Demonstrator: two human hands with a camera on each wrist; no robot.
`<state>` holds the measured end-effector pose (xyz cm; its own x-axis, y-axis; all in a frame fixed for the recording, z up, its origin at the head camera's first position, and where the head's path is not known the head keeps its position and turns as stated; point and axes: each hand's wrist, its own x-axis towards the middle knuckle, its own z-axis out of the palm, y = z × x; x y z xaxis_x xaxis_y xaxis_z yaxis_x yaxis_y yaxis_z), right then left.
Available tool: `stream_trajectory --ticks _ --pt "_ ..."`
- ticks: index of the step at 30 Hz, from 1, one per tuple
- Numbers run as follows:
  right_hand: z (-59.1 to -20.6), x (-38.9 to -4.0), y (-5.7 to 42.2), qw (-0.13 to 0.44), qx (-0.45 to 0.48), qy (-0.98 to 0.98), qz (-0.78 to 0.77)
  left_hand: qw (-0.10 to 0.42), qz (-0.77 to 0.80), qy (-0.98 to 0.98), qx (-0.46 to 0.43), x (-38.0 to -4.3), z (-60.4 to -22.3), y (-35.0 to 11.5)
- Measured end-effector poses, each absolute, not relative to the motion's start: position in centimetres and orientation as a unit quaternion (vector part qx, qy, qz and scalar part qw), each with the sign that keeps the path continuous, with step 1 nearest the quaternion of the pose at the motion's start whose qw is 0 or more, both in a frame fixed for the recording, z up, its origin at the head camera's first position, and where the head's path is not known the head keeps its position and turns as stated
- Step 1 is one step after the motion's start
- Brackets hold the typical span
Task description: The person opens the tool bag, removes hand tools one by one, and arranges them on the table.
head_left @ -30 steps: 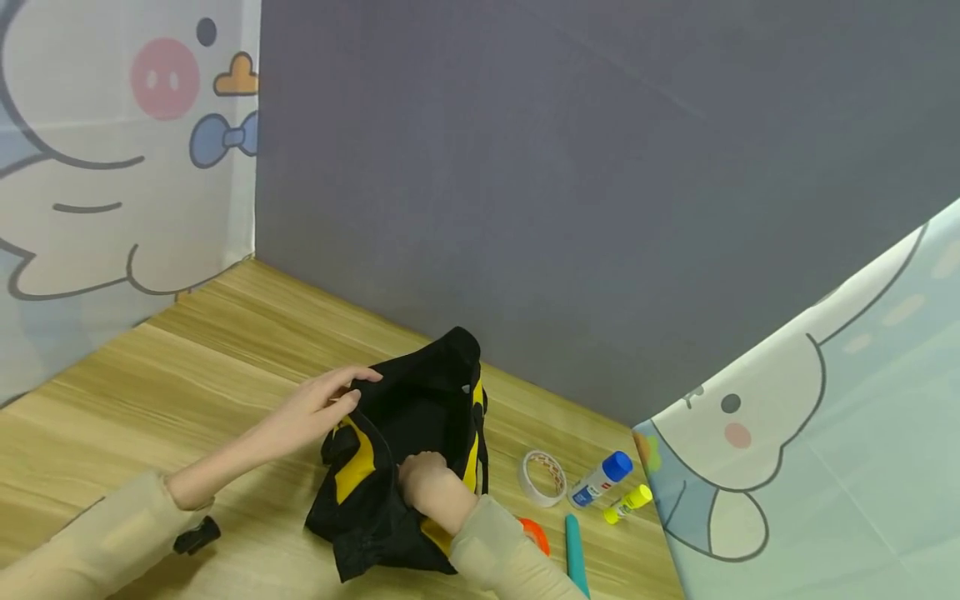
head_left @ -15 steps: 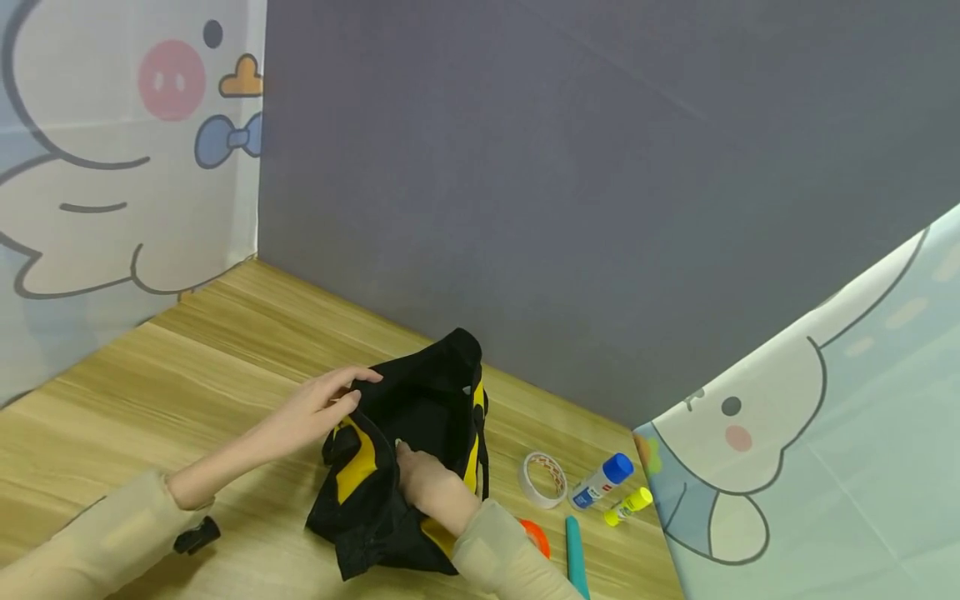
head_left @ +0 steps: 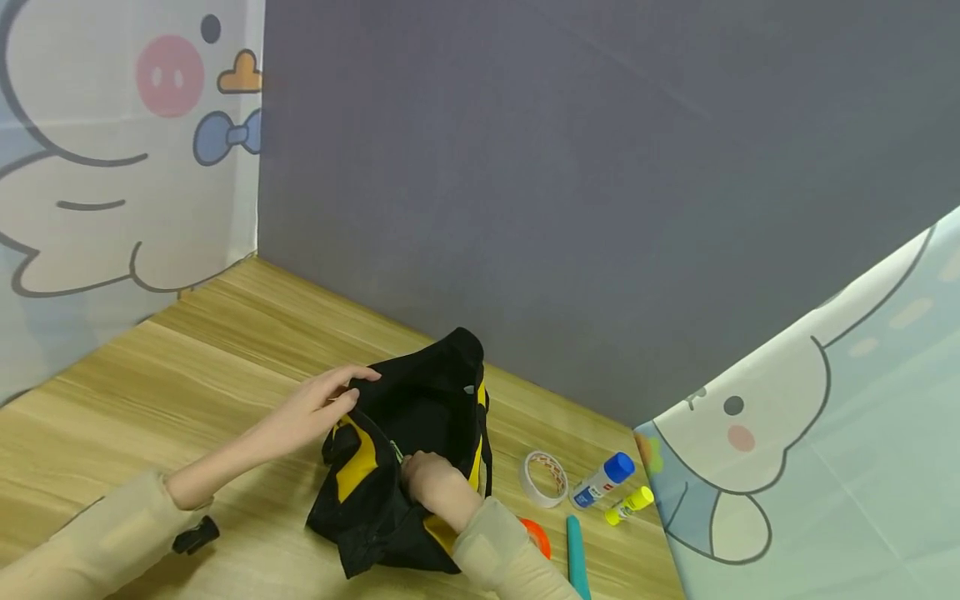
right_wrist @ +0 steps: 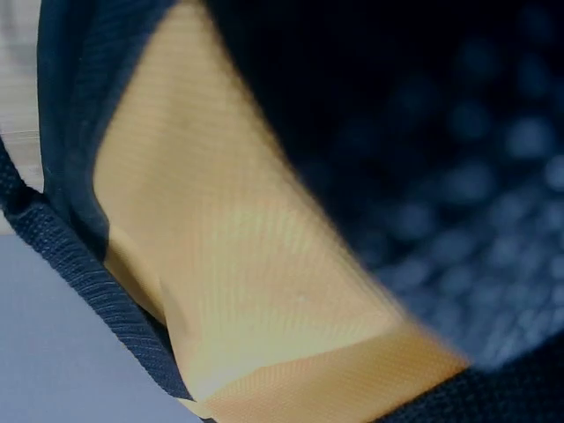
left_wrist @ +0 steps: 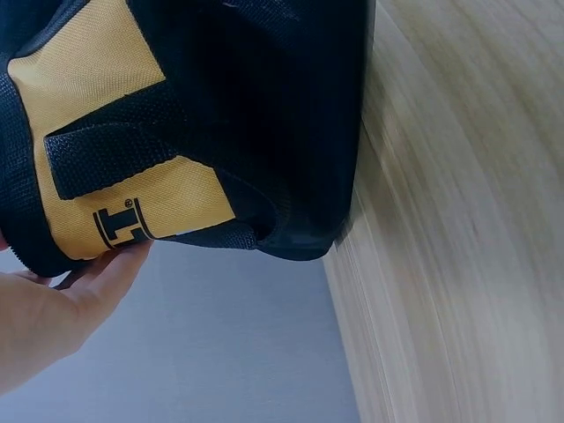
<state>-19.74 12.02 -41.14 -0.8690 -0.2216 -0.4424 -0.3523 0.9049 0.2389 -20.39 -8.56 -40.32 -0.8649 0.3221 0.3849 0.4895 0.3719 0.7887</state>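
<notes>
A black and yellow tool bag [head_left: 356, 467] stands with its mouth open on the wooden table. At its left rim, my left hand [head_left: 318, 408] grips the fabric between thumb and fingers; the left wrist view shows the hand [left_wrist: 66, 308] against the yellow panel [left_wrist: 189, 189]. My right hand [head_left: 435, 487] reaches into the bag's mouth with curled fingers. A small pale green thing [head_left: 396, 451] pokes out by its fingertips, apparently held; its kind is unclear. The right wrist view is filled by the bag's yellow cloth [right_wrist: 238, 220] and dark fabric, with that hand hidden.
Right of the bag lie a white tape roll [head_left: 543, 479], a blue-capped glue stick [head_left: 602, 481], a yellow glue stick [head_left: 628, 506], an orange ring [head_left: 537, 537] and a teal stick-like thing [head_left: 576, 557]. A grey wall [head_left: 525, 208] rises behind the table.
The right hand has shifted and turned slightly within the bag's mouth, and the pale green thing now shows at its fingertips. The left hand keeps its place on the rim.
</notes>
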Motion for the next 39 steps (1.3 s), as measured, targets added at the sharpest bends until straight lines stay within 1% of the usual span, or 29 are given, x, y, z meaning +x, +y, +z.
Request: stream_trajectory --ticks 4,11,15,21,26,31,39 --pt "-40.7 -19.7 12.3 0.216 -0.149 0.953 0.151 0.079 -0.505 -0.824 -0.245 -20.4 -40.3 -8.6" --pt "-39.8 -19.6 12.7 0.204 -0.161 0.948 0.183 0.073 -0.509 -0.822 -0.246 -20.4 -40.2 -8.7" --pt "-39.3 -19.7 12.9 0.2 -0.157 0.952 0.171 0.074 -0.507 -0.823 -0.246 -20.3 -40.2 -8.6" --pt "-38.4 -19.9 13.3 0.178 -0.167 0.958 0.151 0.076 -0.508 -0.822 -0.245 -20.3 -40.2 -8.6" --pt "-37.5 -20.0 13.5 0.151 -0.175 0.96 0.16 0.076 -0.509 -0.822 -0.245 -20.4 -40.2 -8.6" --pt "-36.8 -19.9 13.8 0.135 -0.188 0.959 0.165 0.073 -0.506 -0.824 -0.245 -20.3 -40.3 -8.7" --pt "-35.1 -19.9 14.8 0.105 -0.203 0.965 0.131 0.071 -0.507 -0.824 -0.244 -20.4 -40.2 -8.6"
